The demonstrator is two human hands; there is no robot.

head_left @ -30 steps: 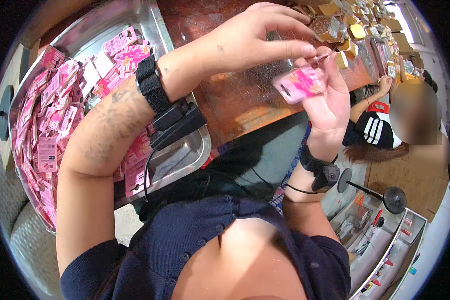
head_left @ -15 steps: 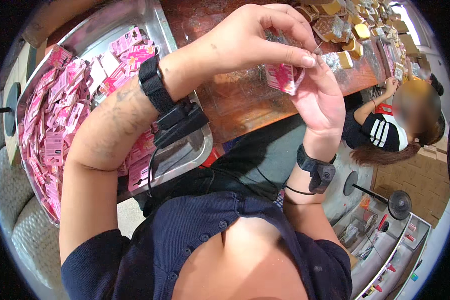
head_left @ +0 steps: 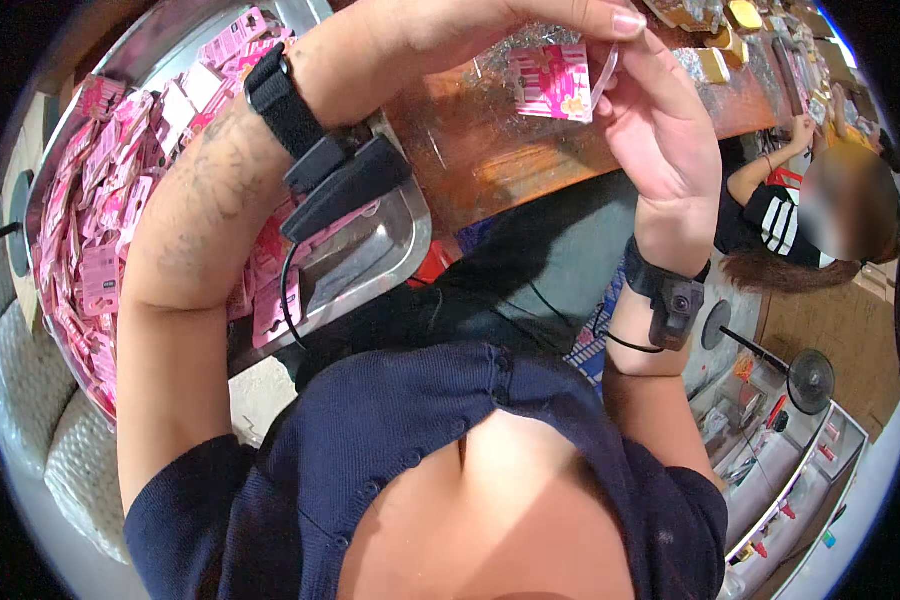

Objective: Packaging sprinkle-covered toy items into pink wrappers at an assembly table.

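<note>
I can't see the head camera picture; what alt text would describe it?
Seen from above, a person's two hands, left hand and right hand, hold a small pink card in a clear sleeve over a wooden table. A metal tray heaped with more pink cards sits to the left, and another person sits at right.

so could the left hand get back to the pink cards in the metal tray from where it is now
Probably yes: the left hand is up pinching a pink packet, but the metal tray lies open right under that forearm.
</note>
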